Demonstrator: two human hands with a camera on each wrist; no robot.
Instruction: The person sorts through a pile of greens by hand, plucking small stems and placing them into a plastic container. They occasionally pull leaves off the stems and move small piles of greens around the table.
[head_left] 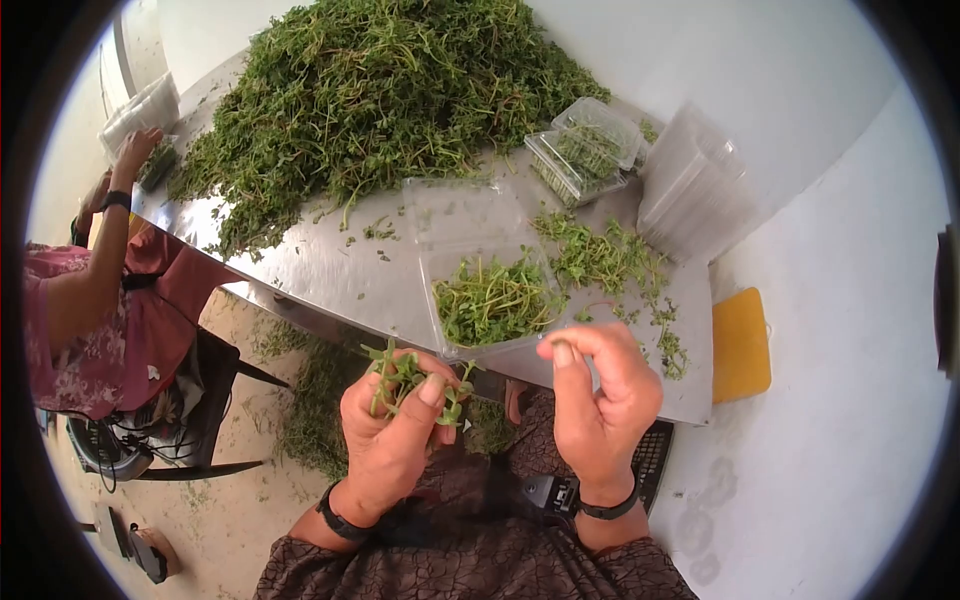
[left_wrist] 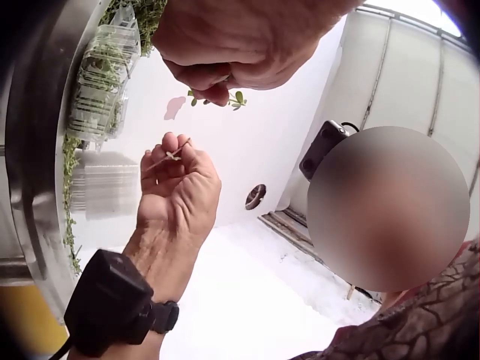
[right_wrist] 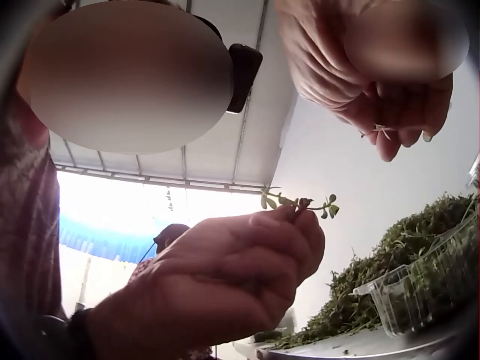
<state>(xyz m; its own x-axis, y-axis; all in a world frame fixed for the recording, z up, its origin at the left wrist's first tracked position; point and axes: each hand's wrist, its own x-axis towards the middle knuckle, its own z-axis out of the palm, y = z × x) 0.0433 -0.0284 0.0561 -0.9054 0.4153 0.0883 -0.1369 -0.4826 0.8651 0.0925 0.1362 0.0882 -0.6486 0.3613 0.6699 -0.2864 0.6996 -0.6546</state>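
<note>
My left hand (head_left: 395, 430) grips a few green sprigs (head_left: 400, 382), the leaves sticking out past the thumb, in front of the table edge. To its right my right hand (head_left: 605, 400) pinches a small bit of stem (left_wrist: 172, 156) between thumb and forefinger. Just beyond both hands, an open clear plastic box (head_left: 428, 290) on the metal table holds picked greens (head_left: 497, 300). In the left wrist view the left hand (left_wrist: 244, 41) is above the right hand (left_wrist: 180, 187); the right wrist view shows the left hand (right_wrist: 217, 277) with leaves at its fingertips.
A large heap of greens (head_left: 380, 100) covers the table's back. At the right are a filled box (head_left: 575, 160), stacked empty boxes (head_left: 697, 190) and loose sprigs (head_left: 600, 255). A yellow board (head_left: 741, 345) leans by the wall. At the left another person (head_left: 90, 300) works beside a chair (head_left: 205, 400).
</note>
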